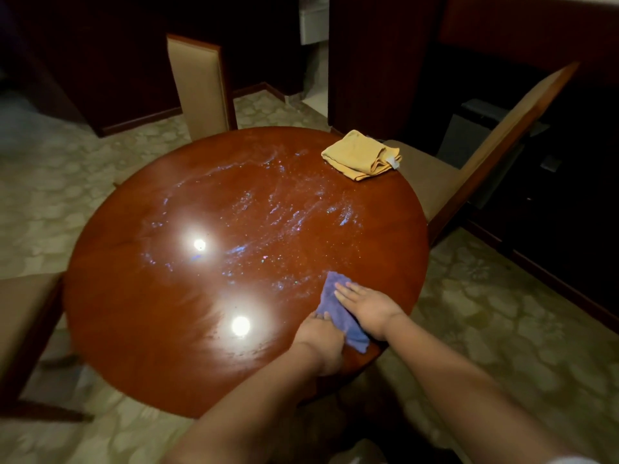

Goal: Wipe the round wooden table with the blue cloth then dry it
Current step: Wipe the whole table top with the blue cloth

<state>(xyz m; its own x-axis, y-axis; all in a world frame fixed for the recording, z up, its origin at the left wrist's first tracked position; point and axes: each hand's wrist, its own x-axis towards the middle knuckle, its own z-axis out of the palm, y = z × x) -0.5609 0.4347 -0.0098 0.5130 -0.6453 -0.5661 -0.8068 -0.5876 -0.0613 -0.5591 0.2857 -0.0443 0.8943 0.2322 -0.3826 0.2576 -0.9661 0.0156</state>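
The round wooden table (167, 329) fills the middle of the head view, its top streaked with wet smears and droplets across the centre and far side. A blue cloth (331, 303) lies on the near right part of the top. My right hand (368, 308) presses flat on the cloth with straight fingers. My left hand (323, 339) sits at the cloth's near left edge with fingers curled over it. A folded yellow cloth (360, 155) rests at the table's far right edge.
Three chairs stand around the table: one at the far side (197, 85), one at the right (469, 155), one at the left (23, 316). Patterned carpet (502, 313) surrounds it. Dark wooden cabinets (569, 162) line the right wall.
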